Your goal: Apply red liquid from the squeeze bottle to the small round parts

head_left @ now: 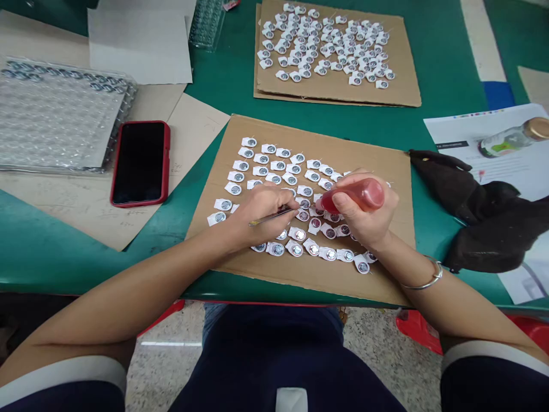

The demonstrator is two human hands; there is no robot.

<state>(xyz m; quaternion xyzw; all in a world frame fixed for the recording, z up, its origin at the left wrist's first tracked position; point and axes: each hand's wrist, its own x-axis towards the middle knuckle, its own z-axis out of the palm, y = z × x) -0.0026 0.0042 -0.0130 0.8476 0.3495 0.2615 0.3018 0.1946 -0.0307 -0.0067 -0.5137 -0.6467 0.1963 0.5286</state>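
A brown cardboard sheet [257,272] lies at the table's front edge, with rows of small white pieces [275,249] on it, each bearing a round silvery part. My left hand [268,212] is closed on thin metal tweezers [274,216], their tip at a piece near the middle of the sheet. My right hand [371,214] is wrapped round a red squeeze bottle [362,194], tilted with its nozzle pointing left and down, close to the tweezers' tip. Some pieces are hidden under both hands.
More cardboard [334,94] with many similar pieces lies at the back. Left are a red-cased phone [140,163] and clear plastic trays [55,120]. At the right lie dark cloth items [489,229], a printed sheet [446,129] and a glass bottle [510,140]. The green table's edge is nearest me.
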